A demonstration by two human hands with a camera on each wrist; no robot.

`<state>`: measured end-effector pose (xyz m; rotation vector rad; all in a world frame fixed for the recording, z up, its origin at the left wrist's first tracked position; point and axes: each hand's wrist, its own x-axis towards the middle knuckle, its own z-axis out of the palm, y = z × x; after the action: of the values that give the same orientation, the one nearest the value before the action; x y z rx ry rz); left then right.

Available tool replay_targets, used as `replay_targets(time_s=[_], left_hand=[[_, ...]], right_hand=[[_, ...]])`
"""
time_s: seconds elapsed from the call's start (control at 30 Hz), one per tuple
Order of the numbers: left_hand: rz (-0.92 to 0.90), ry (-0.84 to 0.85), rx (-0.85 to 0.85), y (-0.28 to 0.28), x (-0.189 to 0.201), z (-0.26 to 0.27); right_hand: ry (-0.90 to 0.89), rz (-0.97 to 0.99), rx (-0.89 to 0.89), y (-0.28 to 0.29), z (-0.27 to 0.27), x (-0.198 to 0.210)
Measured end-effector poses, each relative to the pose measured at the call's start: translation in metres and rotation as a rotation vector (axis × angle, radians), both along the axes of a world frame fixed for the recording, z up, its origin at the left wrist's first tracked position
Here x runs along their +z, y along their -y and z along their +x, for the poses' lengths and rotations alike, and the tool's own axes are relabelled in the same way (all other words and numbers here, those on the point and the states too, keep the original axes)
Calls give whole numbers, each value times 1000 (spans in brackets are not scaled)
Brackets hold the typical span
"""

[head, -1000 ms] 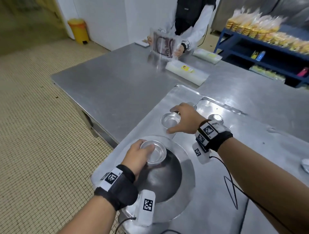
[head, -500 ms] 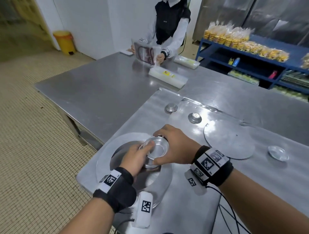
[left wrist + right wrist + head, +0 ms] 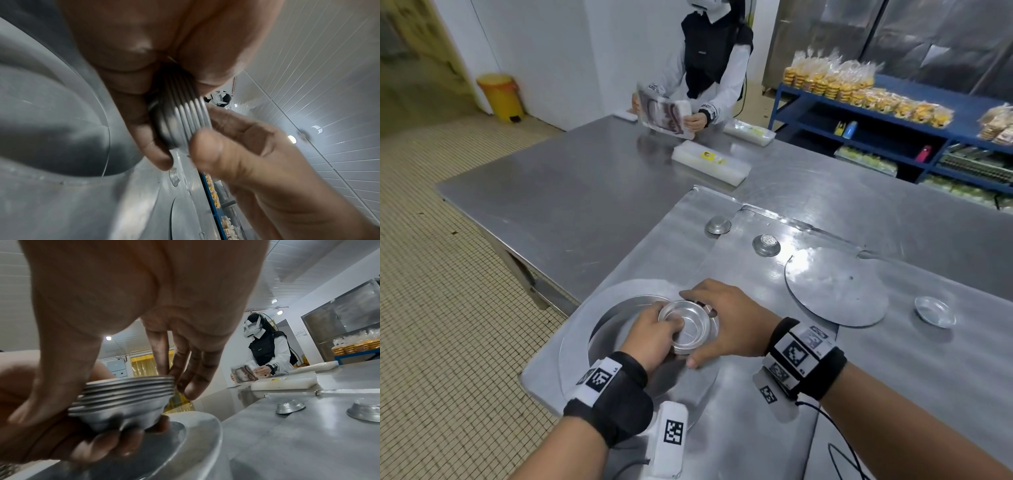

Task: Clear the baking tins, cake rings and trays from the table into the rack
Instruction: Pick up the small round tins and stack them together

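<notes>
Steel table (image 3: 592, 192) in bakery rm, tiled floor, blue shelf w/ bagged goods behind it. Stack of small tins (image 3: 688, 327) held above table's near-left corner, over big round pan (image 3: 575, 346): left hand (image 3: 650, 337) cups it from below, right hand (image 3: 729, 322) grips rim.

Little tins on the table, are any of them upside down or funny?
Yes. Two little tins at the far side lie upside down, bottoms up. Another tin on the right sits the right way up. The stack of tins held by both hands looks neatly nested.
</notes>
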<state>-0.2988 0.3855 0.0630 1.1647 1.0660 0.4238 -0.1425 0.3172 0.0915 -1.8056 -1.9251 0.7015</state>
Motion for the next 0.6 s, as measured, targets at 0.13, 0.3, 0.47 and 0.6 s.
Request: replay_targets(time_s=[0.13, 0.3, 0.47, 0.6], left_hand=[[-28, 14, 9, -4, 5, 2], [-35, -6, 32, -19, 1, 0], [-42, 19, 33, -39, -4, -6], [-38, 38, 53, -60, -8, -9]], right_hand=[[-3, -45, -11, -14, 29, -20], [-15, -60, -182, -48, 63, -44], [163, -151, -340, -102, 96, -66], [267, -182, -461, -149, 122, -83]])
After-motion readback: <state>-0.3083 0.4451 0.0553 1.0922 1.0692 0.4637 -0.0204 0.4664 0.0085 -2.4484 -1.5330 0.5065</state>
